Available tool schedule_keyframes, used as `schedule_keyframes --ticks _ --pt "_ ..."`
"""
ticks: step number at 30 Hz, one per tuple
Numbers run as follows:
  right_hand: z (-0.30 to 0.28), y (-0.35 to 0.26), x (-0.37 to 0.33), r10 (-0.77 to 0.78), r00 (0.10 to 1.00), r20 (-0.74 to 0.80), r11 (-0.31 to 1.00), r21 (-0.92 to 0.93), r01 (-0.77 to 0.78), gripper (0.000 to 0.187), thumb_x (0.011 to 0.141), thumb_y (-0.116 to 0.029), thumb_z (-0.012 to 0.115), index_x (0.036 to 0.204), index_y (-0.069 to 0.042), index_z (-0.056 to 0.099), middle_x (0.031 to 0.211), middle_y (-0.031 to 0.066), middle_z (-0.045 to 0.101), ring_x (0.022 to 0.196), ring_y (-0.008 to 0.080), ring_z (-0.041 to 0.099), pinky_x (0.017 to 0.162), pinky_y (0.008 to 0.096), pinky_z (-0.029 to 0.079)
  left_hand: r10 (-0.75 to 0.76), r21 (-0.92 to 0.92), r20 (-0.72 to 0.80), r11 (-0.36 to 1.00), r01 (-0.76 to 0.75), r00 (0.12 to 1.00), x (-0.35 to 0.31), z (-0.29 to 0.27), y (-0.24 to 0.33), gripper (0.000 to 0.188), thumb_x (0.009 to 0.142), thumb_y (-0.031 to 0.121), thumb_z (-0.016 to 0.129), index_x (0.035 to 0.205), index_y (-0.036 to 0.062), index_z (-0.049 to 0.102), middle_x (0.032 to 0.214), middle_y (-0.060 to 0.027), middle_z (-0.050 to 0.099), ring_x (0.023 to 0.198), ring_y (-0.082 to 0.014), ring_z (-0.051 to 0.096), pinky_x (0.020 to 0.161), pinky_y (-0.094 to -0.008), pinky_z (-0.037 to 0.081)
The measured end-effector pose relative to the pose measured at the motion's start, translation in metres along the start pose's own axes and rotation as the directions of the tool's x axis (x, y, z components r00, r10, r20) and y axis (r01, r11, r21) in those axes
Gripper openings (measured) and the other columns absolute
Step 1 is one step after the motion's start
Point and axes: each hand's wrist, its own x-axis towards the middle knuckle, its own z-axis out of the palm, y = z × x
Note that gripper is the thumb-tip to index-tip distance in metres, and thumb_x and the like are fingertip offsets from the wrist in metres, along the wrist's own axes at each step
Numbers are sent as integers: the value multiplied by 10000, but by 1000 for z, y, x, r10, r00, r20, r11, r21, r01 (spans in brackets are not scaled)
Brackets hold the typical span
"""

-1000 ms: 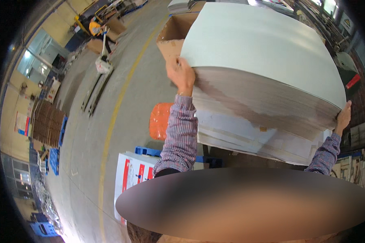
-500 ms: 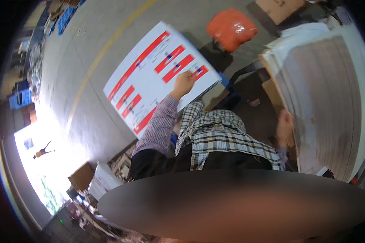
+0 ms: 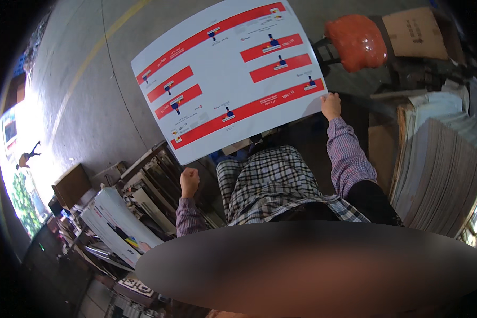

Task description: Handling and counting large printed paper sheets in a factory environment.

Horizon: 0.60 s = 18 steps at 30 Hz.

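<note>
A large white printed sheet (image 3: 222, 74) with red bands and small blue pictures lies in front of me, tilted across the view. My right hand (image 3: 331, 106) pinches its near right corner, the fingers closed at the edge. Just below the sheet's near left corner, my left hand (image 3: 190, 183) is curled into a fist, apart from the sheet with nothing visible in it. What lies beneath the sheet is mostly hidden.
An orange seat (image 3: 355, 42) stands beyond the right corner, next to a brown cardboard box (image 3: 416, 33). A tall stack of board sheets (image 3: 445, 175) rises at my right. Leaning panels (image 3: 148, 196) and a white printed carton (image 3: 119, 225) are at my left.
My left hand has left the sheet's right part and moved to its near left corner, closing into a fist. My right hand has gone from beside the board stack to the sheet's right corner.
</note>
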Motion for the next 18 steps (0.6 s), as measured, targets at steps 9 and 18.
schedule_keyframes --ticks 9,18 --pt "-11 -14 11 83 996 27 985 -154 -78 515 872 -463 564 1002 32 626 1009 197 610 961 359 591 825 452 471 -261 -143 113 951 275 959 -58 79 -22 188 821 180 624 859 0 663 740 -131 661 691 -214 652 627 -343 504" --pt "-61 8 23 -149 834 530 530 755 -385 384 863 -237 656 1129 27 572 1014 102 648 877 154 610 783 279 466 191 234 -68 957 -170 979 -11 97 97 399 763 155 663 1136 60 561 979 -158 578 928 -326 552 780 -397 449"
